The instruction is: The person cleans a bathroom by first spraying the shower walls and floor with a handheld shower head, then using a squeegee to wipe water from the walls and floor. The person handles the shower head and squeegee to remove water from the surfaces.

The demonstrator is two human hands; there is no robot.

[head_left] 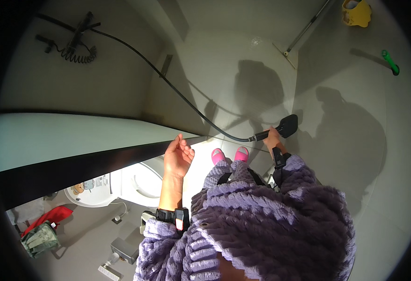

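Observation:
My right hand (273,137) is wrapped round the handle of a black handheld shower head (288,126). Its broad head points to the right, away from my body. From the handle's other end a long black hose (183,97) curves up and left to the dark shower fixture (76,40) on the wall. My left hand (177,158) is raised with the palm up and the fingers loosely curled, holding nothing. It hovers in front of the dark-edged end of a glass partition (74,138); whether they touch I cannot tell.
My pink slippers (241,154) stand on the tiled floor. Beyond the partition, to the left, is a white toilet (142,183). A long-handled squeegee (286,53) leans in the far corner. On the right wall hang a green-handled item (390,62) and a yellow holder (356,14).

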